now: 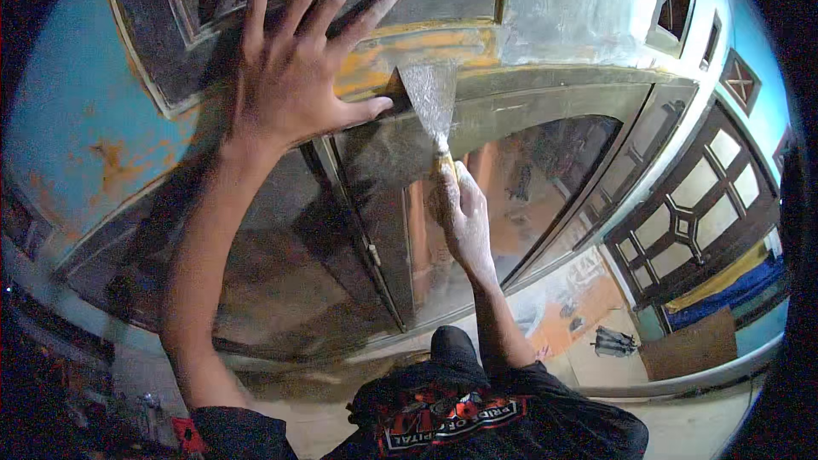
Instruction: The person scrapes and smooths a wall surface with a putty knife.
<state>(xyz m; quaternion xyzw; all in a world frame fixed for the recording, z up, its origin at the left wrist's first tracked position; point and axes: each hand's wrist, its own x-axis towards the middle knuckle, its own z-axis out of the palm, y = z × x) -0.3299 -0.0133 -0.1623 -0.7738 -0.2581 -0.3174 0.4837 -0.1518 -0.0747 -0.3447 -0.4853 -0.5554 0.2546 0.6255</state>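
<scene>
Two-handed use of a putty knife at a worn frame. Your right hand (464, 213) is closing around the handle of the putty knife (430, 102), thumb and fingers wrapping it, while the flaring metal blade is pointing upward, away from you. The knife is lying near the middle of the view, its broad edge overlapping the lower part of a horizontal band (366, 64) that is showing yellow-orange patches. This grip is probably keeping handle and forearm roughly in line, so that a push would be travelling straight into the blade. Whether the edge is pressing firmly or only skimming, you cannot tell from this angle.

Your left hand (294, 77) is holding nothing; it is spreading wide, fingers fanning upward and thumb reaching toward the blade without touching it. It is apparently bracing flat on the frame, likely steadying your body beside the working edge.

Pale dust is coating your right hand and the blade. Below the band, glazed panels (545, 162) are standing in dark framing; to the left, a blue wall (85, 77) is showing rust-coloured patches.
</scene>
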